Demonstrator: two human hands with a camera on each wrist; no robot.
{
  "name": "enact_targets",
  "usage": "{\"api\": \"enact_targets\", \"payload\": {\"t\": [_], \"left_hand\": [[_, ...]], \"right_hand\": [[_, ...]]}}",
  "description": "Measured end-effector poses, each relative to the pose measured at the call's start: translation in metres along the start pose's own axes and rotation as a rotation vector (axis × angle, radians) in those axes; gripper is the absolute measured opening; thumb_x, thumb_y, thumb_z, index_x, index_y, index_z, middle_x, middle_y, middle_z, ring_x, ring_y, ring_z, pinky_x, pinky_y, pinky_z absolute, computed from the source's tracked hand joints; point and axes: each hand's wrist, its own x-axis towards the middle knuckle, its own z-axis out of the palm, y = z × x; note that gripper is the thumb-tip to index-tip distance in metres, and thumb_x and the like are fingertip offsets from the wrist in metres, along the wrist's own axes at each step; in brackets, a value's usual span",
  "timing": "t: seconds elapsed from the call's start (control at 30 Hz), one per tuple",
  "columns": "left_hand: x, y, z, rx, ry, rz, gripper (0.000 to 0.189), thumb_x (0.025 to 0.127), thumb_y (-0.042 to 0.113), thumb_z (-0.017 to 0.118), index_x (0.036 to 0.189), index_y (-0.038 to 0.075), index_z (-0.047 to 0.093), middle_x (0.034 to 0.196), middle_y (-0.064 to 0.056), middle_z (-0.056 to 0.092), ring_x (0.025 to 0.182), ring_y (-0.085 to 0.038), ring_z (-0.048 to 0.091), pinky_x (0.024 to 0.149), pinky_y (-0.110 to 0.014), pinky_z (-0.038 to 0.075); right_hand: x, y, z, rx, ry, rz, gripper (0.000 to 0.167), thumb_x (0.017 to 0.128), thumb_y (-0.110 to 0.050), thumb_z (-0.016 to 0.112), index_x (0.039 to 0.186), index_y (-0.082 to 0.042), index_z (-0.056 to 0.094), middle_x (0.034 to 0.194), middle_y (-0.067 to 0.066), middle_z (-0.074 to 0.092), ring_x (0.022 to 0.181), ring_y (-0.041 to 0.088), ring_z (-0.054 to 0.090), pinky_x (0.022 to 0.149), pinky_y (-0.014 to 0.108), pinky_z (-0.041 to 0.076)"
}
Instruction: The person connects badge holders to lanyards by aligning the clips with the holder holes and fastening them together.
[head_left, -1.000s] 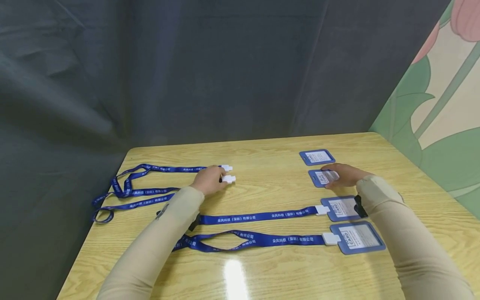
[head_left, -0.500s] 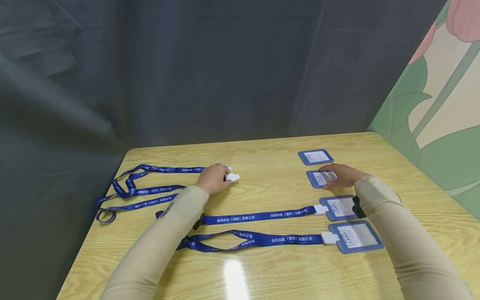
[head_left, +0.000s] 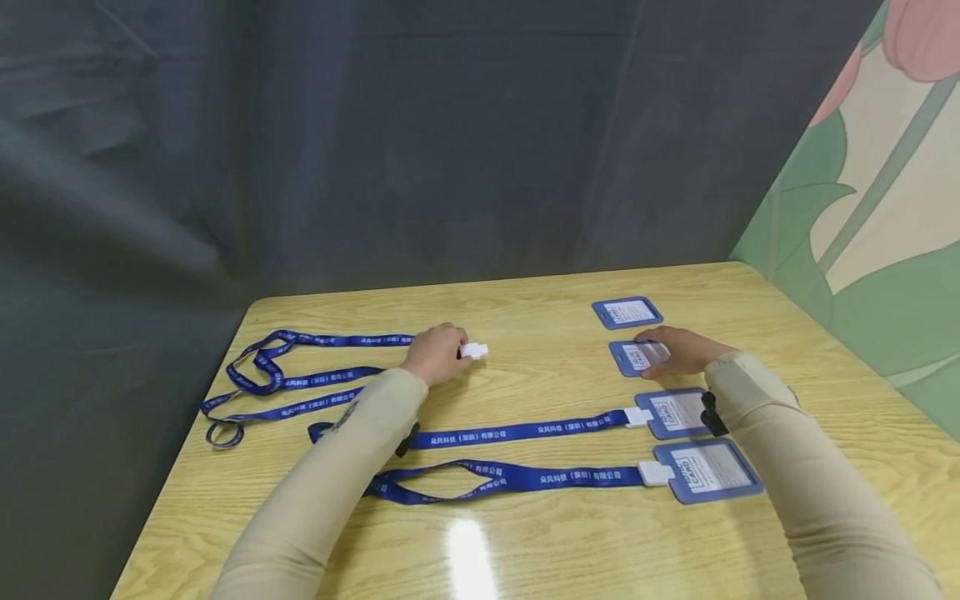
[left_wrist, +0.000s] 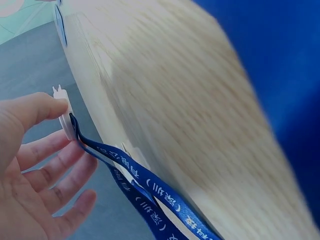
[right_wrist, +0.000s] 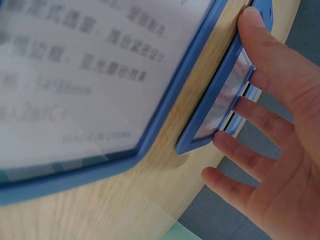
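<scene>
My left hand (head_left: 437,354) pinches the white plastic clip (head_left: 474,351) of a blue lanyard (left_wrist: 150,195) between thumb and forefinger. In the left wrist view the clip's small prongs point away from the hand, and the other fingers are spread. At the right, my right hand (head_left: 681,350) holds a blue-framed badge holder (head_left: 627,357) by its long edges, thumb on one side and fingertips on the other. Its slotted end faces left, toward the clip, with a gap between them. Another blue lanyard (head_left: 382,340) lies just behind the left hand; its clip end is hidden.
One loose badge holder (head_left: 627,312) lies behind the held one. Nearer me, two lanyards (head_left: 525,431) are joined by white clips to badge holders (head_left: 677,414), partly under my forearms. A dark curtain (head_left: 465,150) stands behind the wooden table (head_left: 540,550).
My left hand has moved slightly right with the clip, drawing its lanyard along and covering the other lanyard's clip. The right hand keeps its hold on the badge holder, nearly in place.
</scene>
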Motion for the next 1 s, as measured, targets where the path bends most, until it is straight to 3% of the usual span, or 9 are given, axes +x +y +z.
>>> {"api": "enact_targets", "payload": {"t": [0.43,0.73,0.87,1.0], "left_hand": [[0.006,0.013,0.001,0.026,0.014,0.017,0.025,0.087,0.025,0.064,0.103,0.005,0.066,0.096,-0.008,0.066,0.075,-0.017,0.055,0.074,-0.032,0.05],[0.01,0.02,0.003,-0.005,-0.023,0.007,0.026,0.088,0.025,0.064,0.103,0.005,0.066,0.094,-0.009,0.065,0.075,-0.019,0.054,0.073,-0.031,0.049],[0.011,0.022,0.006,-0.005,-0.009,0.022,0.023,0.087,0.025,0.064,0.1,0.006,0.066,0.09,-0.006,0.065,0.071,-0.016,0.052,0.066,-0.027,0.046],[0.012,0.027,0.007,0.001,-0.037,0.01,0.025,0.088,0.026,0.064,0.105,0.007,0.065,0.096,-0.007,0.066,0.075,-0.017,0.054,0.071,-0.028,0.047]], "right_hand": [[-0.003,-0.001,0.0,0.005,-0.001,0.003,0.078,0.077,-0.044,0.072,0.137,-0.005,0.042,0.143,0.031,0.033,0.13,0.053,0.028,0.103,0.067,0.025],[-0.004,-0.003,0.001,-0.018,0.018,-0.029,0.079,0.076,-0.048,0.071,0.136,-0.005,0.043,0.141,0.031,0.037,0.128,0.053,0.031,0.102,0.066,0.027],[-0.004,-0.003,0.001,-0.008,0.02,-0.017,0.078,0.076,-0.045,0.072,0.136,-0.005,0.043,0.142,0.03,0.036,0.129,0.053,0.031,0.103,0.066,0.026],[-0.003,-0.004,0.002,0.0,0.019,-0.01,0.077,0.077,-0.045,0.072,0.136,-0.006,0.043,0.142,0.03,0.036,0.13,0.053,0.03,0.103,0.066,0.025]]}}
